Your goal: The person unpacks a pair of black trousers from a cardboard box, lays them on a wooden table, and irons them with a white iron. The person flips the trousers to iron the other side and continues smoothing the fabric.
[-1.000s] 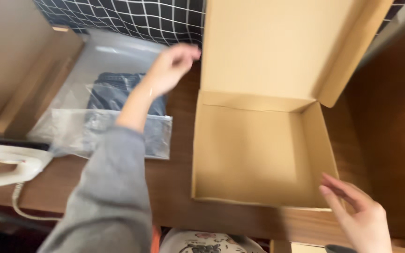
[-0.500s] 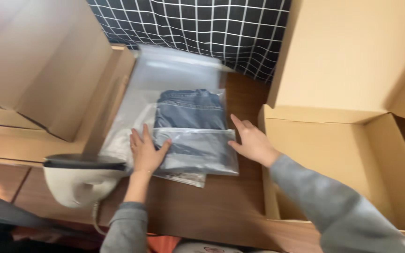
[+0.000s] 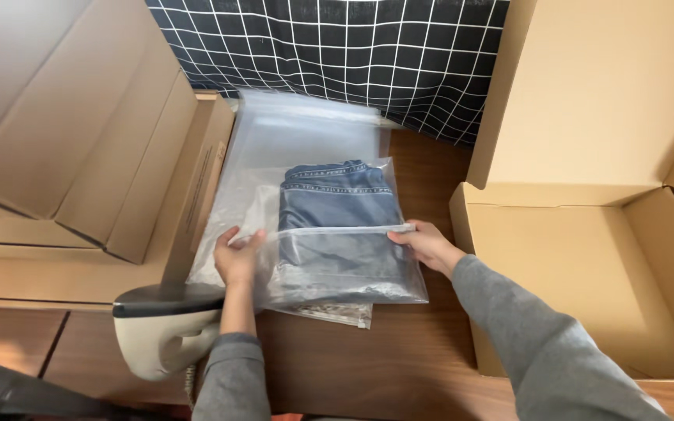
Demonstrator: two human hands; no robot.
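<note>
With folded jeans (image 3: 337, 210) already inside the clear zip bag (image 3: 329, 257) on the table (image 3: 368, 359), left hand (image 3: 235, 257) and right hand (image 3: 424, 243) pinch its folded-over edge at both ends; open cardboard box (image 3: 579, 281) beside it holds nothing yet.

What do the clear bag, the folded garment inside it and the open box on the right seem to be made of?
Clear bag: thin glossy plastic film, seemingly; it is see-through and shines.
Folded garment: looks like blue denim, with a stitched band at its top edge.
Open box: matte brown cardboard, with creased flaps.
</note>
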